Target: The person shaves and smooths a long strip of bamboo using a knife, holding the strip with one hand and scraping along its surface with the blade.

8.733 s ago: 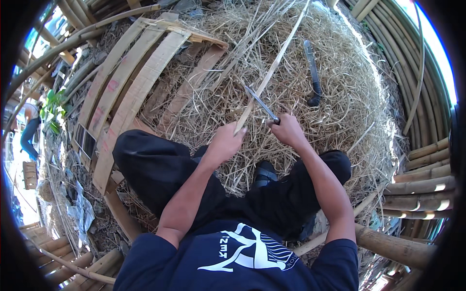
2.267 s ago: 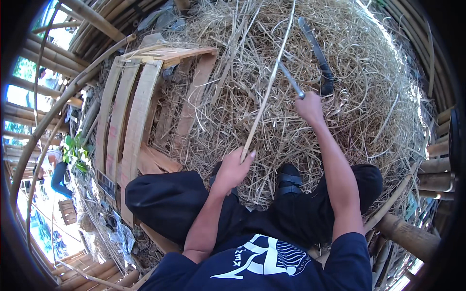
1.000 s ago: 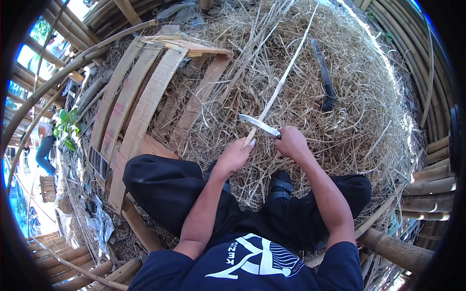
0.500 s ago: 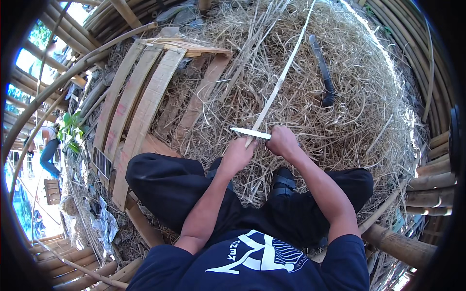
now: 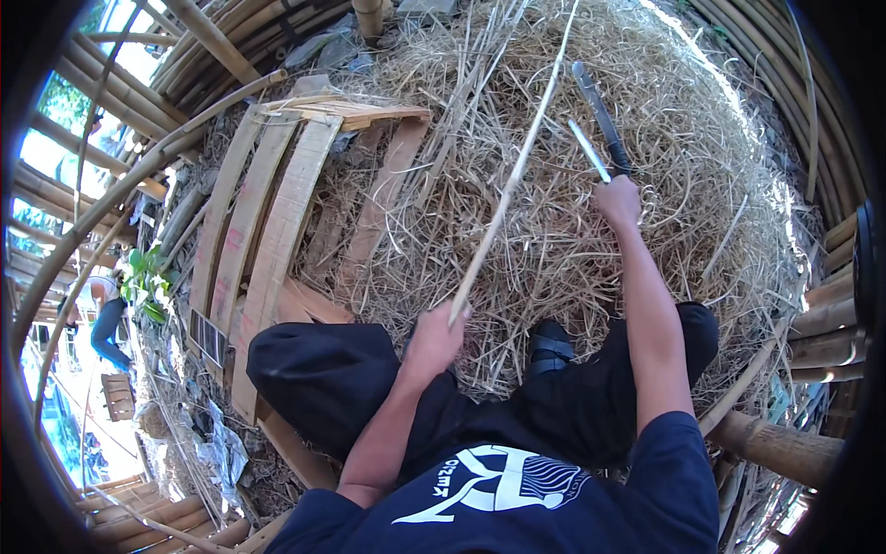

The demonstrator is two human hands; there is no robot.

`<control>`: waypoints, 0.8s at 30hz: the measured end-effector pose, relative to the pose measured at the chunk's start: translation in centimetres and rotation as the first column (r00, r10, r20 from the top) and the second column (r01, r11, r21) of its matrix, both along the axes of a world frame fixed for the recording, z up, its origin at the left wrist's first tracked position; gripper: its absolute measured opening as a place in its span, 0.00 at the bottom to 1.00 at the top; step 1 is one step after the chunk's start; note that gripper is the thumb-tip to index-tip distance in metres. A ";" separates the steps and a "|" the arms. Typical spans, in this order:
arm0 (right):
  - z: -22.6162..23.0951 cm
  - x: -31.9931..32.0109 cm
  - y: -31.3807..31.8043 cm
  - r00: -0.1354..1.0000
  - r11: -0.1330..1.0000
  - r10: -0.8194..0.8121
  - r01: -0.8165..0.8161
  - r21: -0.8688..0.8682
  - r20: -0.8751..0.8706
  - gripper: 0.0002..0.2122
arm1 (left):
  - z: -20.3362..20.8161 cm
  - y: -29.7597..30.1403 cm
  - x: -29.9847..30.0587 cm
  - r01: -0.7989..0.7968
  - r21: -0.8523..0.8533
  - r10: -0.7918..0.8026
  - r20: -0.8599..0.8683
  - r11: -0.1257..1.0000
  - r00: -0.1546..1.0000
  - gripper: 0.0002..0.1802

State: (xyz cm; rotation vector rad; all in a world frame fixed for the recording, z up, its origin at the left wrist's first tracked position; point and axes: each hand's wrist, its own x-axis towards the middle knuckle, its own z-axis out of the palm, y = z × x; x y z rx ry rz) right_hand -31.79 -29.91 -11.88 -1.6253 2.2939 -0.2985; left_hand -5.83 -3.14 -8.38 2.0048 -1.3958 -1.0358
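pale tan bamboo strip [image 5: 509, 185], silver knife blade [image 5: 588, 150], straw-yellow shavings [image 5: 572, 249], black trousers [image 5: 323, 379]

Outdoor bamboo w'shop: poles [image 5: 111, 198], shavings [image 5: 701, 120]

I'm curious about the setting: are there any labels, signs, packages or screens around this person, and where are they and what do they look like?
Small sign or plate: fixed to the wooden slats by the person's left knee; rectangular, dark with pale markings.
Printed design: on the person's dark blue shirt; white, a figure-like shape beside a striped patch.
Packages or screens: none to be seen.
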 end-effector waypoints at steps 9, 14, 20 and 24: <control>1.3 10.5 8.3 0.738 0.762 0.638 -0.647 -0.041 0.218 0.12 | -2.4 -4.0 -0.1 -0.015 0.073 0.025 -0.142 0.997 0.990 0.18; 1.0 10.7 11.4 0.674 0.674 0.729 -0.737 0.051 0.117 0.12 | -3.6 -5.5 0.1 0.032 -0.053 -0.034 -0.038 0.998 0.999 0.19; -0.4 10.0 12.0 0.745 0.719 0.656 -0.666 0.198 0.121 0.12 | -3.6 -5.9 -0.2 0.048 -0.063 -0.051 -0.047 0.997 0.998 0.21; -1.3 10.0 11.9 0.777 0.765 0.622 -0.630 0.132 0.101 0.11 | -2.2 -5.6 -1.5 -0.005 -0.014 0.004 -0.054 1.000 0.999 0.21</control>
